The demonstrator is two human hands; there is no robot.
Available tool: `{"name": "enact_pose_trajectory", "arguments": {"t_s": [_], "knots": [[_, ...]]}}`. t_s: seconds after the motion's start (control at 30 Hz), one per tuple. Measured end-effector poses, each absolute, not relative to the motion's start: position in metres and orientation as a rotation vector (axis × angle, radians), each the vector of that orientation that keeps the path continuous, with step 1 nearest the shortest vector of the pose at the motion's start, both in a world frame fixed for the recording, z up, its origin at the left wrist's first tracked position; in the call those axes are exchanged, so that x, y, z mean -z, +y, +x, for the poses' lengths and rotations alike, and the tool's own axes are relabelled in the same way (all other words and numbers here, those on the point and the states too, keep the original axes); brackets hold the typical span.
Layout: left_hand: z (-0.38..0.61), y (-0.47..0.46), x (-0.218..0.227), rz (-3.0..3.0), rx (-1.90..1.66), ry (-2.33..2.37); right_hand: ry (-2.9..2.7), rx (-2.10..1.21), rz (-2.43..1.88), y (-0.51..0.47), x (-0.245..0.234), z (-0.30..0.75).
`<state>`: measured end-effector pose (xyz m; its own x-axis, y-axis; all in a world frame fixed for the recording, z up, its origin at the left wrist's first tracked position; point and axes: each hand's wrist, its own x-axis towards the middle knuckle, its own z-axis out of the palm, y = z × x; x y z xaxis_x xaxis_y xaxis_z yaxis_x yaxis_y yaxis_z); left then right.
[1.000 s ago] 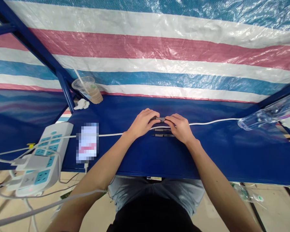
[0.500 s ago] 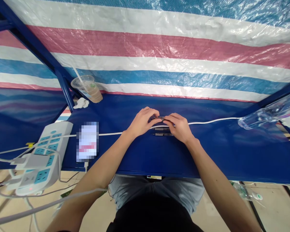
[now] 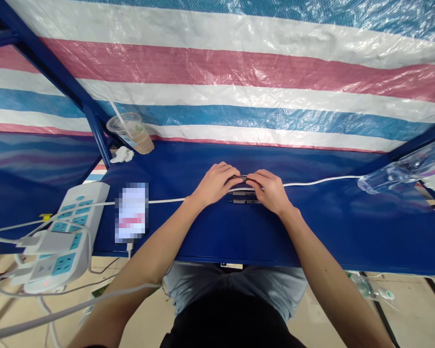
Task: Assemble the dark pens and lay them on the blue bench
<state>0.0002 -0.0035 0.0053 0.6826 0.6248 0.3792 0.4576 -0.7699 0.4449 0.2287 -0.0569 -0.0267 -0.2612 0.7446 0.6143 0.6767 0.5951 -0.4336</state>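
While our left hand [image 3: 217,183] and right hand [image 3: 270,189] are sharing a narrow grip on a dark pen-like piece [image 3: 243,178] over the counter [image 3: 348,222], we are risking dropping it beside the two pens [image 3: 241,201] nearer us if either pinch is slackening

Cup [image 3: 139,137]: left of fingers [image 3: 232,171], farther back.
Phone [image 3: 131,212]: left of them.
Bottle [image 3: 391,171]: right of them, cropped; stance unclear.
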Motion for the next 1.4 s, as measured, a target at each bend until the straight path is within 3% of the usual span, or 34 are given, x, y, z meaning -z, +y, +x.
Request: {"name": "enact_pose_trajectory", "arguments": {"t_s": [1.4], "knots": [[0.0008, -0.0063, -0.0079, 2.523, -0.702, 0.822, -2.025, -0.154, -1.133, -0.06, 0.0222, 0.2287]]}}
